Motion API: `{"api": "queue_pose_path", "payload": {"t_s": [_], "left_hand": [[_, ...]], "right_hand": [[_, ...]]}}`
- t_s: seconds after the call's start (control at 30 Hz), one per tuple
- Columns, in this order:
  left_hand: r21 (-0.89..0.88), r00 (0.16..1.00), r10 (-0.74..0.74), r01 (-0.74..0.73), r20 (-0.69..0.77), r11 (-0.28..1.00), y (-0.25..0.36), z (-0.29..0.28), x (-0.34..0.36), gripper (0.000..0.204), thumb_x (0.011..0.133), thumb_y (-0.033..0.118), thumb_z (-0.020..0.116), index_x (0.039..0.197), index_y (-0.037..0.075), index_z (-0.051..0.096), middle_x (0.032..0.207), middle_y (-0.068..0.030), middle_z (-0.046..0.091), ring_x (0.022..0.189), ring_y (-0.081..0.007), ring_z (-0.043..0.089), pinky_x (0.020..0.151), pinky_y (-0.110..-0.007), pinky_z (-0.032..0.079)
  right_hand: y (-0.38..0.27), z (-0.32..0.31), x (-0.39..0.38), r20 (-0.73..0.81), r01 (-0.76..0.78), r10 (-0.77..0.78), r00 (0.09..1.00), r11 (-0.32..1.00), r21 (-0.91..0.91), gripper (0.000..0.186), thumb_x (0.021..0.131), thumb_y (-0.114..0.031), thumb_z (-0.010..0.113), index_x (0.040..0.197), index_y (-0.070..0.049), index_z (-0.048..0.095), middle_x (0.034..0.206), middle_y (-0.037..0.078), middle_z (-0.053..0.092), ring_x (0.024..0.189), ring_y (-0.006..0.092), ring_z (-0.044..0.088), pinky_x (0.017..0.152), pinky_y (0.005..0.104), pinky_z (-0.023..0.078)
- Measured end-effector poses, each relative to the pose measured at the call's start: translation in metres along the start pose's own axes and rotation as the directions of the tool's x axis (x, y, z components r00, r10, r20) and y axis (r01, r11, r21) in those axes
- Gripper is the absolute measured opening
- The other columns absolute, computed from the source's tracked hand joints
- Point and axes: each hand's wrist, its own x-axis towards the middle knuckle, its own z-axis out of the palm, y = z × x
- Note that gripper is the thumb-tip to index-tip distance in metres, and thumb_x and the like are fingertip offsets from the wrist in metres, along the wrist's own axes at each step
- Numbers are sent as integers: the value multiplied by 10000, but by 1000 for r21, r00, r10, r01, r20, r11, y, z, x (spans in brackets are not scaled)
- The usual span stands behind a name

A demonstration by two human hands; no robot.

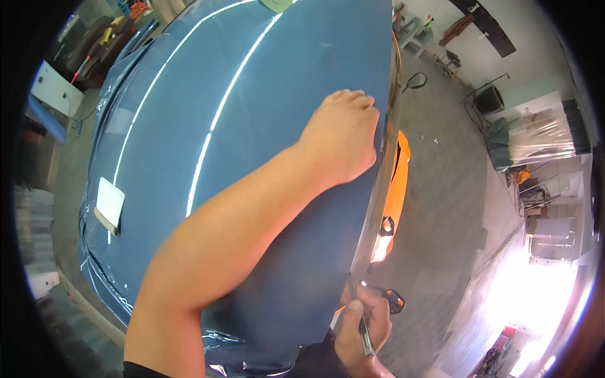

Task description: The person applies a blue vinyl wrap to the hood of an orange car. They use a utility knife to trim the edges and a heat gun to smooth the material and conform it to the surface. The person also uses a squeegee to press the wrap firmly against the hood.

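A broad sheet of glossy blue-grey film (265,75) lies over a large curved vehicle panel, with wrinkled, loose edges at the left and bottom. My left arm reaches across it. My left hand (343,135) is closed at the sheet's right edge, knuckles up, seemingly gripping the film; its fingertips are partly hidden. Lower down along the same edge, my right hand (362,327) holds a slim cutter knife (367,340), tip pointing up at the film's edge. A white squeegee (109,203) with a darker edge rests on the film at the left.
Beyond the right edge shows an orange body part (401,170) with a bright lamp. A dark, orange-marked part (394,301) juts out near my right hand. A green pad (276,4) lies at the top. Grey floor (441,208) runs to a plastic-covered stack (545,135) by the wall.
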Motion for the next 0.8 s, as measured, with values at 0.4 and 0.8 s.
{"api": "queue_pose_path", "payload": {"t_s": [0.4,0.8], "left_hand": [[96,996,-55,48,76,994,8,-10,7,338,871,32,573,1175,-17,713,1360,-169,668,1289,-335,602,1096,-420,481],[153,999,12,-17,37,988,-2,-11,-4,334,963,137,606,1279,62,687,1431,-107,635,1338,-308,571,1094,-404,484]], "right_hand": [[-9,-16,-60,51,5,-8,999,999,45,276,1058,-89,560,1280,75,567,1237,184,670,1077,200,673,931,332,560],[-9,-97,-137,374,-30,58,926,996,-80,289,935,-34,646,1204,67,615,1151,268,706,971,414,725,841,427,604]]}}
